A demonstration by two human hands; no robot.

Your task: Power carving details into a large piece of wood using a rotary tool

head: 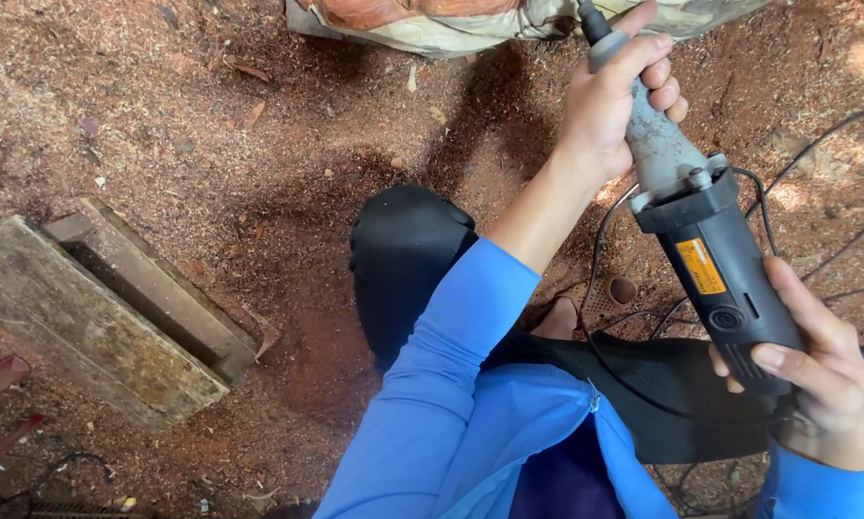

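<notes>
Site: outdoor woodworking spot, rough workshop on bare ground. Evidence: ground (259, 144) covered all over in reddish sawdust and wood chips. Weathered planks (115, 308) lie stacked at left, partly sunk in the dust. Black power cords (836, 240) trail across the dirt at right. Corded die grinder (701, 240), dusty grey and black, in use. Carved wood piece (432, 19) at top edge, only partly in view. Dappled sunlight and shade on the ground suggest open air.
</notes>
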